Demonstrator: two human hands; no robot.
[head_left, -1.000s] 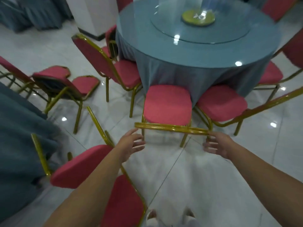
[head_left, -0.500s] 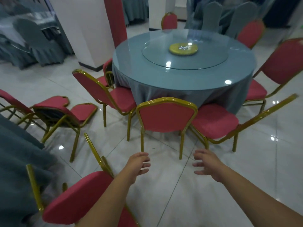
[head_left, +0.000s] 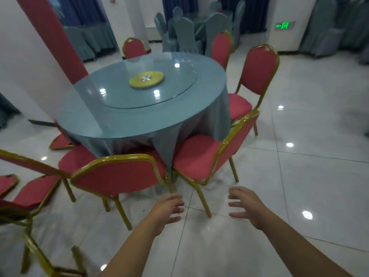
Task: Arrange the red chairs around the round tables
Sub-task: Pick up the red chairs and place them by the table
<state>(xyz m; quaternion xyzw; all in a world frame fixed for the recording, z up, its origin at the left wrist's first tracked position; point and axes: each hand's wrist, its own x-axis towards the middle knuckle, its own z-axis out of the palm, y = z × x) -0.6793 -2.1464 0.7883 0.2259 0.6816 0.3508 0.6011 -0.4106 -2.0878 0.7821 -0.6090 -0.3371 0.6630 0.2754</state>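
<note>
Two hands, both empty: my left hand [head_left: 167, 208] and right hand [head_left: 245, 204] hover above the tiled floor [head_left: 309, 186], fingers spread and loosely bent, gripping nothing.

Findings. The round table [head_left: 119, 124] stands ahead under a grey cloth. The nearest red chair [head_left: 119, 176] shows me its back, its seat hidden behind that back. Just to its right, the side-on chair [head_left: 196, 156] meets the cloth with its seat, but sits at an angle, and one gold leg stands between my hands. The upright chair [head_left: 257, 72] stands beyond it. Loose chairs [head_left: 36, 188] wait at the left edge, apart from the table.

Assessment. I judge the side-on chair to be the item in hand. Recommended method:
- Take the gold top rail with both hands, one near each corner.
- Lift slightly, since dragging looks unwise on this glossy floor.
- Turn it until the back squares to the table rim.
- Match its gap to its neighbours.
- Keep the legs off the cloth hem, which pools low here and may snag.
</note>
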